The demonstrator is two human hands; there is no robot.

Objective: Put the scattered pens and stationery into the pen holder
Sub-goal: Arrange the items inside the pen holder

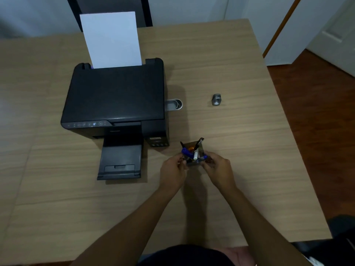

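Note:
A small dark see-through pen holder point(194, 163) stands on the wooden table point(230, 73) in front of me. Several pens stick out of it: blue ones point(187, 151), a white one point(196, 155) and a black one point(199, 142); something orange shows inside. My left hand point(172, 170) grips the holder's left side and my right hand point(219, 169) grips its right side. A small grey metal piece point(216, 99) lies apart on the table, farther back to the right.
A black printer point(115, 100) with white paper point(111, 39) upright in its feeder sits left of the holder, its output tray point(120, 162) extended toward me. A grey oval tin point(173, 105) lies against the printer's right side. The table's right edge drops to a dark wooden floor point(317, 112).

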